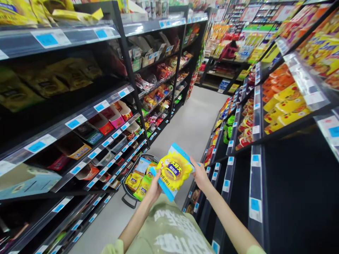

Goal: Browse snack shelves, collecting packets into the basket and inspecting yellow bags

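A yellow snack bag [174, 170] with light blue ends is held tilted in front of my body, its printed face up. My left hand [155, 187] grips its lower left edge, thumb on the front. On the opposite side my right hand [199, 173] pinches the right edge near the upper blue end. Below and to the left, a dark round-ended shopping basket [129, 190] stands on the floor, partly hidden behind the bag and my left hand. Inside it lie several yellow, green and blue snack bags [134, 180].
Tall shelves [127, 70] with price tags and boxed snacks line the left side of the aisle. On the right, sloping racks [258, 176] hold yellow packs [287, 106] and other bags. Grey floor [194, 109] runs between them to a display table [225, 65] at the far end.
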A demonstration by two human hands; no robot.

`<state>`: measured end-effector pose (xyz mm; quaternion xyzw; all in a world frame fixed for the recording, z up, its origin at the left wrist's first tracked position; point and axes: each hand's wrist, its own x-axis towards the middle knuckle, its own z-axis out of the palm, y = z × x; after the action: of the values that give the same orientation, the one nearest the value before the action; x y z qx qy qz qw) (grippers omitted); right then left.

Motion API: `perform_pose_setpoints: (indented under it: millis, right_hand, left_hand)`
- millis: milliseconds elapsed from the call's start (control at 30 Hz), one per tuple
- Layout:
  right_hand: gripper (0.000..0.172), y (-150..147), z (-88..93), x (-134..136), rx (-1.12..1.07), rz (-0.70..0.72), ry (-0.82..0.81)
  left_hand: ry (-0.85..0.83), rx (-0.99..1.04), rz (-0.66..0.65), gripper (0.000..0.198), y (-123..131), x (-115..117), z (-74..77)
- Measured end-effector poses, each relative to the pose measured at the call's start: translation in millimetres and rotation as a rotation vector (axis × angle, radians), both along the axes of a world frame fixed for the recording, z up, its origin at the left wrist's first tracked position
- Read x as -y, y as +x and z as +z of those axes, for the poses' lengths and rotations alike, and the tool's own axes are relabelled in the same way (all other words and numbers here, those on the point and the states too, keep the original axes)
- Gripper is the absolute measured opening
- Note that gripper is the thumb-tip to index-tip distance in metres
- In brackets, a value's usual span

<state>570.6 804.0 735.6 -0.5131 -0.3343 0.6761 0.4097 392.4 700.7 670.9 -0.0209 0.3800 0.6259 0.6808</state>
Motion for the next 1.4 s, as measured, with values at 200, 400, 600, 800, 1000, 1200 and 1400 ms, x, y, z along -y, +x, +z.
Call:
perform_pose_setpoints:
  millis: [200,400,600,800,1000,1200,1400]
  right_hand:
    - [0.060,30,-5.5,-49,0.116,0.025,0.070]
    - [0.062,60,-48.0,-66,0.142,-0.082,0.032]
    - [0.064,84,-48.6,-73,0.217,-0.073,0.015]
    - [0.060,103,-40.6,-79,0.121,-0.097,0.020]
    - [0.055,106,-25.9,-81,0.051,-0.152,-0.114]
    - [0.051,111,-23.7,-84,0.037,-0.183,-0.152]
    - [0.052,113,-33.7,-87,0.022,-0.157,-0.150]
  left_hand:
    - [-0.064,-0.040,0.020,0.049,8,-57,7.4]
    - [-0.214,-0.156,-0.110,0.033,25,-81,0.6]
    - [-0.082,-0.282,-0.231,0.054,32,-87,4.9]
    - [-0.020,-0.267,-0.273,0.067,44,-97,16.0]
    - [-0.047,-0.255,-0.282,0.072,47,-98,18.7]
    - [-0.037,-0.337,-0.258,0.076,48,-100,19.4]
    - [-0.029,-0.373,-0.278,0.083,50,-105,16.9]
